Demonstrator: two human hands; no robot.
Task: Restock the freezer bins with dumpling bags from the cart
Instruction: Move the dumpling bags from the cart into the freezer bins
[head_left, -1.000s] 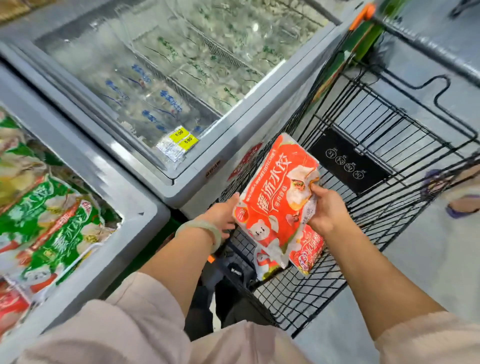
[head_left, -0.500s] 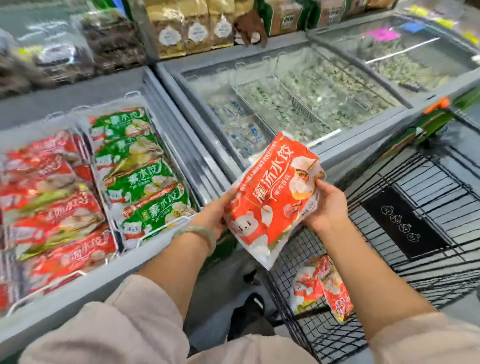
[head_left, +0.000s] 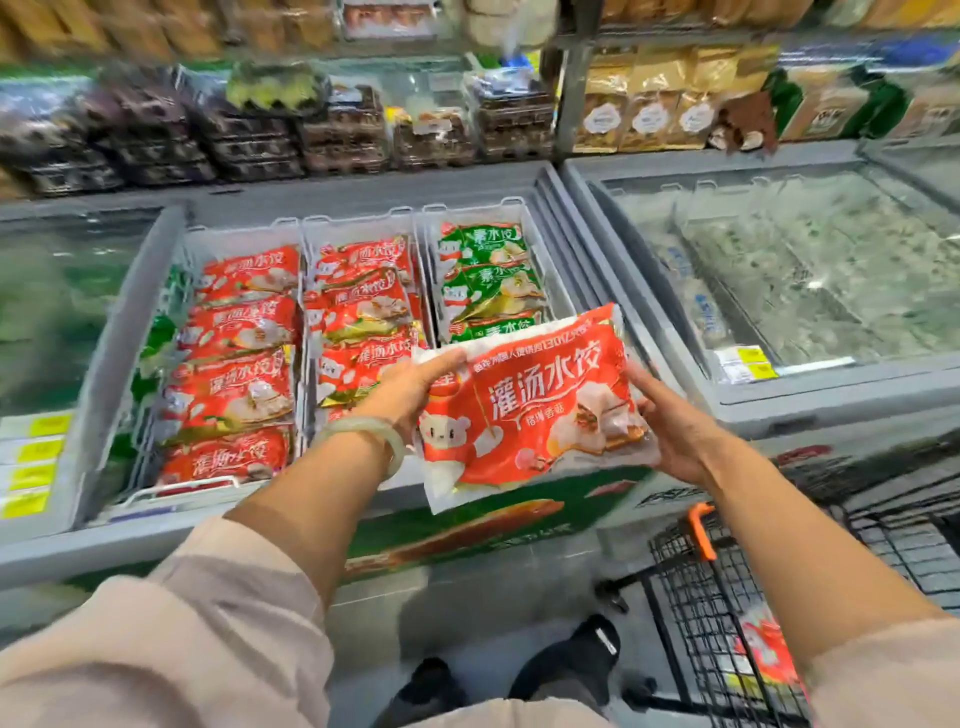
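Currently: one red dumpling bag (head_left: 535, 410), centre frame above the freezer rim (head_left: 270, 535), left hand (head_left: 410, 389) and right hand (head_left: 670, 431) gripping opposite ends. Likely soft, lumpy, frost-slick film; support both ends.

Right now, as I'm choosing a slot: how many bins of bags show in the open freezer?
3: left bin and middle bin with red bags, right bin with green bags. Others may hide under the left lid.

Stacked trays (head_left: 249, 140) and tan bags (head_left: 649, 111) line the rear shelf; yellow price tags (head_left: 36, 470) sit far left.
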